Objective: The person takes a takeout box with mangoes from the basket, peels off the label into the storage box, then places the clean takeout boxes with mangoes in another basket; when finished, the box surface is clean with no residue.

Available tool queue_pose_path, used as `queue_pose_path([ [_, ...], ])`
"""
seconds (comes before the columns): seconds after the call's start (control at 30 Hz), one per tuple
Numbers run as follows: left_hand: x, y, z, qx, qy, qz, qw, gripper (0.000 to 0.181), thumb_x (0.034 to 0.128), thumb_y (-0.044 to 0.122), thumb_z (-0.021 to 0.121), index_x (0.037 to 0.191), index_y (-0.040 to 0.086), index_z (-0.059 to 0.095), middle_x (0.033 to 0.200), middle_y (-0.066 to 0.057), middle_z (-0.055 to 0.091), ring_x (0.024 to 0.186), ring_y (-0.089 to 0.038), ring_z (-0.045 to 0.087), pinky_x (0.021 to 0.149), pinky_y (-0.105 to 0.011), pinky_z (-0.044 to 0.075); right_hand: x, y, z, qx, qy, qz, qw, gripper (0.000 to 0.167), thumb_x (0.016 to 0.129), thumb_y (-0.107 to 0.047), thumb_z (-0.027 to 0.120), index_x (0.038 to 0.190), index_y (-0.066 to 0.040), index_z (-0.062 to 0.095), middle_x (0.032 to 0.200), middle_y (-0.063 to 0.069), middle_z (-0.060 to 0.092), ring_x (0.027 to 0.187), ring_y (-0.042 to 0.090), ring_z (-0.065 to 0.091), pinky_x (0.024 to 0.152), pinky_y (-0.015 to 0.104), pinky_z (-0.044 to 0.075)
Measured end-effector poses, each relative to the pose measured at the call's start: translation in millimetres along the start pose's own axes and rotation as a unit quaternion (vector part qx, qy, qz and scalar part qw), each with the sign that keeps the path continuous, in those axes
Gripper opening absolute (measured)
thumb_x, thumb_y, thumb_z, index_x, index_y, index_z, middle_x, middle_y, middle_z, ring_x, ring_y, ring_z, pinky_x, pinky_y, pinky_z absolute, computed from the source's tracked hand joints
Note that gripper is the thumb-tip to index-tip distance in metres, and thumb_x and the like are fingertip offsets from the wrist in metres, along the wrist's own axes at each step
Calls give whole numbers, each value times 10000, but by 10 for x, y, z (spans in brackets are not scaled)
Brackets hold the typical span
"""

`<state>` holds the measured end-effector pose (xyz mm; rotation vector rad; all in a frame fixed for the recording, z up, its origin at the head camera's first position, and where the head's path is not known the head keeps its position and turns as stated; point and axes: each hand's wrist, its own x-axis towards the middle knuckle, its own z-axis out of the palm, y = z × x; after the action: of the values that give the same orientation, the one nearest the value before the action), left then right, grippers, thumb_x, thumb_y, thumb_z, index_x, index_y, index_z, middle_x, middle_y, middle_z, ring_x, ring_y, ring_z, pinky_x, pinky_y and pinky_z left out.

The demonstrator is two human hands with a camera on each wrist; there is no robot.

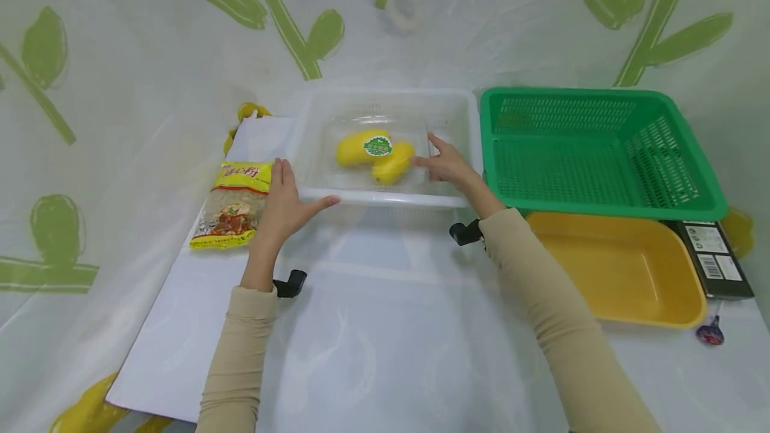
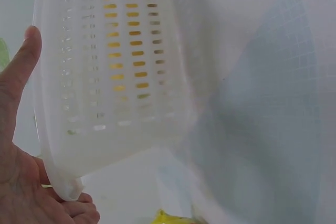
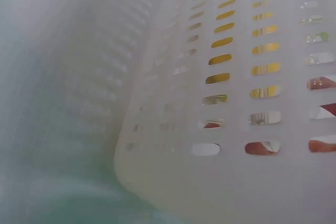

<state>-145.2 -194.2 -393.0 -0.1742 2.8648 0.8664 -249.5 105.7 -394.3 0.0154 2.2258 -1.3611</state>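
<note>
Left hand (image 1: 287, 209): fingers straight, released, touching the front left corner of the white basket (image 1: 385, 198).
Right hand (image 1: 448, 164): visible fingers extended, unclenched, at the right end of the clear box (image 1: 351, 180).
Clear box: inside the white basket, holding two yellow fruits (image 1: 353, 151).
White basket: near the surface's (image 1: 385, 326) far edge.
Yellow packet (image 1: 233, 207): near the surface's left edge.

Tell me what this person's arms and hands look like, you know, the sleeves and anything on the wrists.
The left sleeve and right sleeve are plain beige, long and snug, ending at the wrists. The left hand and right hand wear no gloves. A small black fitting juts from the left wrist, and a similar black piece from the right.
</note>
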Motion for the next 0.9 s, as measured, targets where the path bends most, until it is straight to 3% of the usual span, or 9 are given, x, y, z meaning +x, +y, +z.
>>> queue_pose_path([
  [0.13, -3, 5, 9, -118, 133, 79, 9998, 1324, 704, 743, 654, 1520, 16, -92, 1609, -158, -145, 1500, -318, -59, 1199, -527, 121, -31, 4, -2, 338, -292, -24, 9990, 797, 989, -253, 532, 1559, -162, -18, 1627, 128, 8, 1337, 389, 427, 1095, 457, 398],
  [0.37, -4, -12, 8, -206, 206, -35, 9996, 1330, 694, 732, 676, 1524, 27, -88, 1613, -150, -128, 1502, -312, -45, 1203, -518, 119, -58, -24, -1, 396, -323, 63, 9987, 740, 997, -255, 510, 1556, -91, 55, 1620, 156, 61, 1337, 370, 435, 1101, 438, 393],
  [0.5, 12, -4, 39, -328, 195, -47, 9993, 1341, 675, 746, 677, 1530, 40, -78, 1618, -130, -122, 1504, -301, -38, 1204, -512, 119, -95, -31, -32, 694, -368, 264, 9966, 724, 1003, -245, 494, 1556, -89, 52, 1577, 194, 217, 1278, 370, 476, 1039, 418, 462],
  [0.63, 38, 11, 60, -405, 250, 37, 9989, 1329, 683, 739, 676, 1531, 49, -80, 1620, -119, -120, 1506, -287, -38, 1207, -506, 119, -146, -60, -86, 885, -343, 419, 9946, 703, 1012, -260, 473, 1558, -112, 55, 1522, 208, 331, 1261, 367, 486, 818, 331, 582],
  [0.73, 38, 14, 59, -430, 274, 15, 9987, 1324, 688, 726, 685, 1531, 50, -79, 1621, -117, -117, 1507, -281, -37, 1209, -498, 119, -193, -102, -114, 952, -261, 388, 9944, 694, 1015, -260, 467, 1559, -114, 61, 1525, 205, 335, 1275, 373, 493, 679, 253, 588],
  [0.8, 27, 8, 55, -450, 281, -41, 9986, 1326, 686, 718, 694, 1533, 48, -74, 1622, -115, -115, 1507, -283, -32, 1208, -499, 123, -226, -125, -127, 934, -172, 290, 9951, 689, 1015, -261, 470, 1558, -112, 73, 1523, 201, 343, 1275, 372, 503, 680, 240, 586],
  [0.9, 7, -14, 50, -425, 300, -75, 9986, 1330, 681, 713, 704, 1534, 41, -64, 1623, -123, -103, 1507, -287, -23, 1206, -498, 133, -296, -150, -146, 897, -11, 116, 9959, 686, 1013, -263, 475, 1559, -120, 84, 1515, 196, 361, 1271, 364, 515, 792, 285, 580],
])
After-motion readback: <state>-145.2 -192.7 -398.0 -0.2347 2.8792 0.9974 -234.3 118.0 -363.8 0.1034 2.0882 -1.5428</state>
